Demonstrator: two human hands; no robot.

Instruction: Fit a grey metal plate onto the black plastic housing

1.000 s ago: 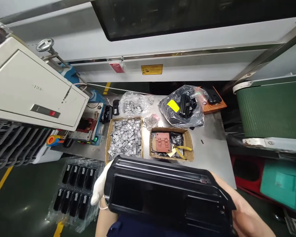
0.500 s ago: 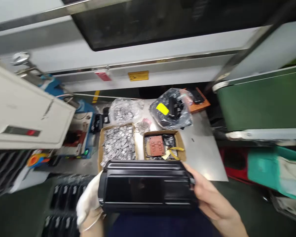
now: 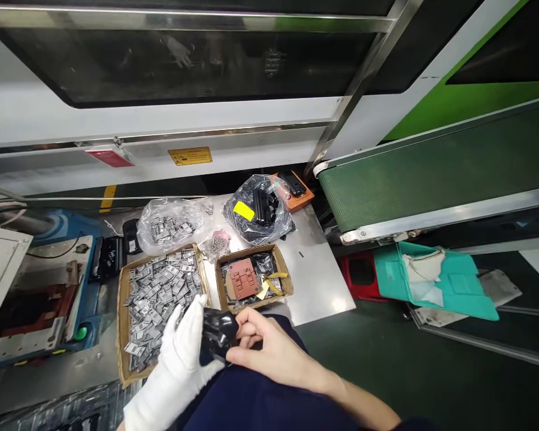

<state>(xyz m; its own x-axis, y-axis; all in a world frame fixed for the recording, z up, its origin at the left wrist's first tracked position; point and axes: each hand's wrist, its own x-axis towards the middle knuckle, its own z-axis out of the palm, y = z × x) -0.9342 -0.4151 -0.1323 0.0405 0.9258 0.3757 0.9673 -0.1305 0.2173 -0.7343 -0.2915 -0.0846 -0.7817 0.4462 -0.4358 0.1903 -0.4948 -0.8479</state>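
Note:
A black plastic housing lies low over my lap, seen end-on and mostly hidden between my hands. My left hand, in a white glove, grips its left side. My bare right hand holds its right side with the fingers curled over the top. Just beyond my hands is a cardboard box of small silver metal clips on the metal table.
A smaller cardboard box holds a red-brown plate and yellow-handled pliers. Behind lie a clear bag of clips, a bag of black parts and an orange tray. A green conveyor runs right; a blue press fixture stands left.
The view swung right and pulled back. The black housing moved down toward my lap and turned from broadside to end-on. Both hands stayed on it.

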